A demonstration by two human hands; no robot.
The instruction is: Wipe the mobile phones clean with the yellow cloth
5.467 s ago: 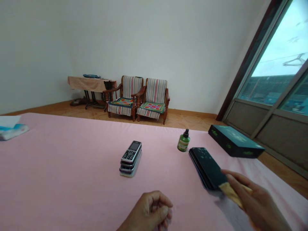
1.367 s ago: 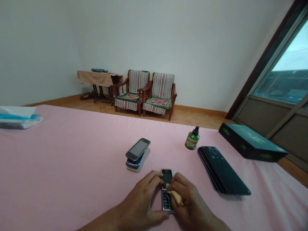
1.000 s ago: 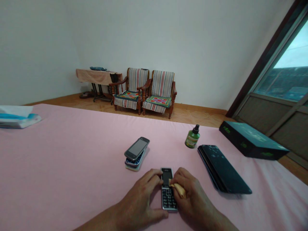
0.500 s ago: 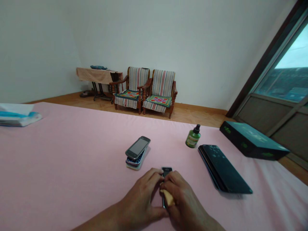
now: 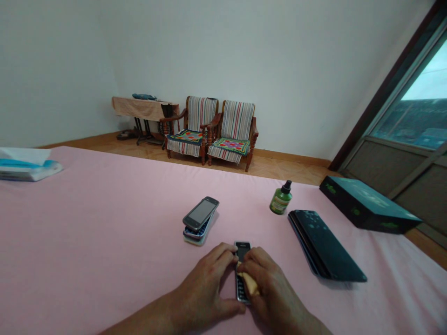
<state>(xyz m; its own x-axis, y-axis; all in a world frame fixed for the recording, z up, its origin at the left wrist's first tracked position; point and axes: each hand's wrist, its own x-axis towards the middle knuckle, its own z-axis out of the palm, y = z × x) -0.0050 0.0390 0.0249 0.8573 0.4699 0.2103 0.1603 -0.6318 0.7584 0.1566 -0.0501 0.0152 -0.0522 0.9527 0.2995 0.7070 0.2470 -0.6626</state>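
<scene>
A small keypad mobile phone (image 5: 240, 289) lies face up on the pink cloth, its screen toward the far end. My left hand (image 5: 204, 284) grips it, fingertips at its upper left edge and thumb at its bottom end. In my right hand (image 5: 270, 284) is a bunched pale yellow cloth (image 5: 250, 284), pressed on the phone's face; the fingers hide part of the keypad and right edge. Beyond my left hand a dark touchscreen phone (image 5: 201, 213) rests tilted on top of other phones (image 5: 196, 236).
To the right stand a green spray bottle (image 5: 280, 199), a stack of dark flat panels (image 5: 326, 244) and a black box (image 5: 366, 203). A tissue pack (image 5: 31, 170) lies at far left on the pink sheet (image 5: 104, 223). Two wooden chairs (image 5: 232, 132) are by the wall.
My right hand and the yellow cloth have shifted slightly right on the phone, uncovering more of its keypad and screen. My left hand stays about where it was.
</scene>
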